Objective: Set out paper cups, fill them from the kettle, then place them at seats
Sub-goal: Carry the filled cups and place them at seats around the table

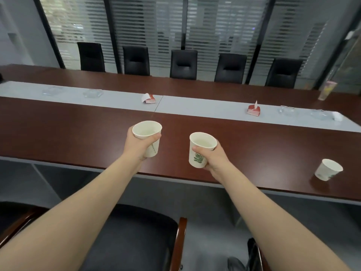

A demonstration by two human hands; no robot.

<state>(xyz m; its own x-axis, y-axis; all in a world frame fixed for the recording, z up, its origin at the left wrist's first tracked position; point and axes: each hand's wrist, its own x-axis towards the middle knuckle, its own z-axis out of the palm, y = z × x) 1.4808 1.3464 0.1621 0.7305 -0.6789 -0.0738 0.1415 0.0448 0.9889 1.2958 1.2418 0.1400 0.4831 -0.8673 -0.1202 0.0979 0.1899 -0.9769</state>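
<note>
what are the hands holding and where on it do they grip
Each holds a paper cup by its side wall: left hand the left cup, right hand the right cup, thumbs just below the rims.

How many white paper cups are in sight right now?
3. One cup is in the left hand, another cup in the right hand, both over the table; a third cup stands on it at far right. Others may be out of view.

Each hand, left hand (139,142) and right hand (214,156), grips a filled paper cup above the table (78,133).
</note>
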